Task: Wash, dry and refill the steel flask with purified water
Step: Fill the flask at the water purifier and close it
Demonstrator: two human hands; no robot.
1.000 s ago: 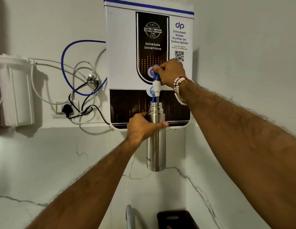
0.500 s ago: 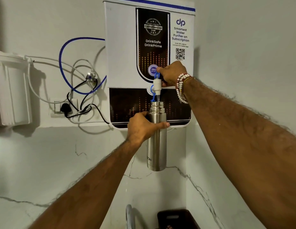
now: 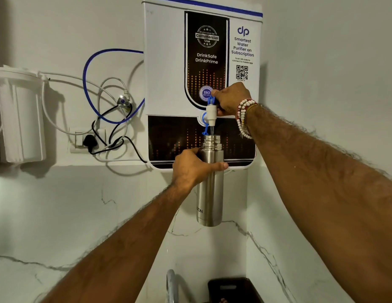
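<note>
Steel flask (image 3: 210,193) upright, left hand (image 3: 190,167) fingers curled round it; right hand (image 3: 231,99) pinches blue tap lever (image 3: 211,100).

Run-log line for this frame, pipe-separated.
stage: refilling | left hand: grips silver steel flask, uncapped | right hand: holds blue tap lever on white purifier | water: streaming into flask

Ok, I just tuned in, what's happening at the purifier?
A person is filling the steel flask at the wall-mounted water purifier. The left hand grips the flask near its top, holding it upright with its open mouth right under the tap. The right hand holds the tap's blue lever, and what looks like a thin stream runs into the flask.
</note>
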